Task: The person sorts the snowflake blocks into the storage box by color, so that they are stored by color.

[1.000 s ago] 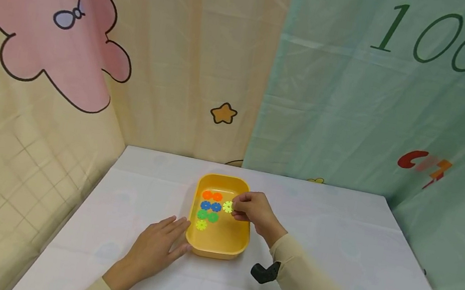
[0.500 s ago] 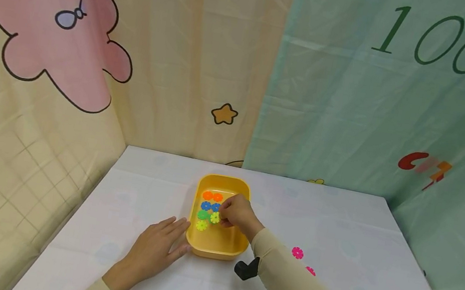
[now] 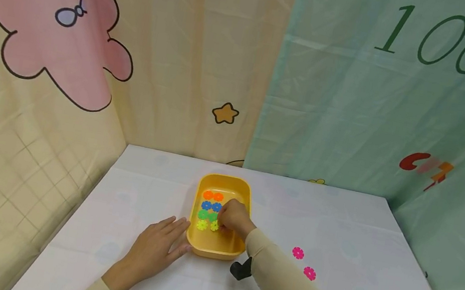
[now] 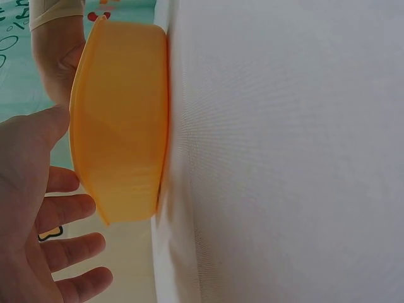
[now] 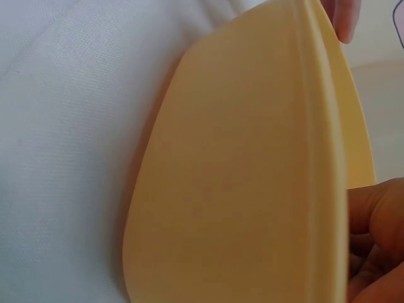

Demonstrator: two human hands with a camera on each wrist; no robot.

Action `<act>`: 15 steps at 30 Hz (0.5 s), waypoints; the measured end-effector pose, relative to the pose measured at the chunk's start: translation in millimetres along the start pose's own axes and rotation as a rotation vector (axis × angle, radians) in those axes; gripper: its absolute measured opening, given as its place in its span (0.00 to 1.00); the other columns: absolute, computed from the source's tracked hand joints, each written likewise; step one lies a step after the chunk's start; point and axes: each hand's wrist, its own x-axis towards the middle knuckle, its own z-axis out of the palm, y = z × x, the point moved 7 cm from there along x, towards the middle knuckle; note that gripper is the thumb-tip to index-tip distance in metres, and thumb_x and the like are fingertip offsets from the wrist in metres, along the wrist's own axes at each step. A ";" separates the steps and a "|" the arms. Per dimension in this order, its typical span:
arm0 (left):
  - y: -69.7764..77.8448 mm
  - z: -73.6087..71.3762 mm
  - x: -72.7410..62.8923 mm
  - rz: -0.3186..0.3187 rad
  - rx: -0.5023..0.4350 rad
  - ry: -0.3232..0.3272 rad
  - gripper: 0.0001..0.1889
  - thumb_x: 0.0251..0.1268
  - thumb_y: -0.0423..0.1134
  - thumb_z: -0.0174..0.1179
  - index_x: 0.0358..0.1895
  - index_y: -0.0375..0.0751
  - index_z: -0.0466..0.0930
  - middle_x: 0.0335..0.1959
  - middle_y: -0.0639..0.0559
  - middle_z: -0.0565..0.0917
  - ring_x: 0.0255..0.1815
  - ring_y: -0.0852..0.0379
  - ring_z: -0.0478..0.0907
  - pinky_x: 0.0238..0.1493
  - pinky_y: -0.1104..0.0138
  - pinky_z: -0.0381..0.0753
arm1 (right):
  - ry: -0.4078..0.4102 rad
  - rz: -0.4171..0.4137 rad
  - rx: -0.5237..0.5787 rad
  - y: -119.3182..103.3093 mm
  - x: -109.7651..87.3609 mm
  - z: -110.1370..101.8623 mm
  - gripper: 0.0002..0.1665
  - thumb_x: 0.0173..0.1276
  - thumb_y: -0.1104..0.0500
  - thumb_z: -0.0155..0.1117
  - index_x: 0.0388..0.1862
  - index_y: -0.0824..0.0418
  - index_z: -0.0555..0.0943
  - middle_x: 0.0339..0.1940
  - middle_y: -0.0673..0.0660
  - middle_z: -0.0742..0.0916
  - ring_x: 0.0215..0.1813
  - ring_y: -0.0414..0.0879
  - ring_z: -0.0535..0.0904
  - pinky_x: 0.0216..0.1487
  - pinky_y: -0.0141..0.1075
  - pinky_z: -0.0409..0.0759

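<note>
A yellow tray [image 3: 222, 250] holds flower-shaped plastic discs in rows of two. An orange disc pair [image 3: 213, 196] lies farthest back, then a blue pair [image 3: 211, 206] and a green pair [image 3: 203, 215]. Nearest is a yellow disc [image 3: 201, 225]. Beside it, my right hand [image 3: 235, 218] pinches another yellow disc [image 3: 214, 226] low inside the tray. The tray wall hides its fingertips in the right wrist view. My left hand [image 3: 158, 242], fingers extended, touches the tray's left rim with the fingertips, and its thumb lies by the near left corner.
Two pink flower discs, one farther back [image 3: 298, 253] and one nearer [image 3: 309, 273], lie on the white tabletop [image 3: 350, 234] to the right of the tray. A black wrist device [image 3: 241, 269] hangs under the right forearm. Printed curtains [image 3: 334, 105] stand behind the table.
My right hand has moved left and nearer inside the tray, bringing the yellow disc down beside its match. Its forearm no longer covers the pink discs. My left hand has stayed put.
</note>
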 end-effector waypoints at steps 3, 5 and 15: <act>-0.3 0.0 0.4 -0.001 0.000 -0.002 0.32 0.67 0.59 0.65 0.69 0.44 0.78 0.67 0.50 0.80 0.69 0.43 0.75 0.60 0.46 0.79 | -0.002 -0.016 -0.034 1.0 1.1 2.8 0.09 0.63 0.72 0.65 0.24 0.66 0.85 0.18 0.56 0.83 0.18 0.45 0.80 0.23 0.31 0.82; -0.4 0.2 0.7 -0.002 0.004 -0.006 0.32 0.67 0.59 0.64 0.69 0.44 0.78 0.67 0.50 0.80 0.69 0.43 0.75 0.61 0.47 0.79 | -0.001 -0.024 -0.050 1.3 2.0 4.4 0.09 0.63 0.72 0.65 0.23 0.65 0.85 0.17 0.55 0.83 0.18 0.45 0.80 0.22 0.30 0.81; -1.8 0.4 0.9 -0.011 -0.003 -0.011 0.33 0.67 0.59 0.64 0.69 0.44 0.78 0.68 0.50 0.80 0.69 0.43 0.75 0.61 0.46 0.79 | 0.014 -0.020 -0.086 1.8 4.1 7.7 0.11 0.64 0.71 0.64 0.22 0.64 0.83 0.15 0.53 0.81 0.17 0.44 0.79 0.20 0.28 0.78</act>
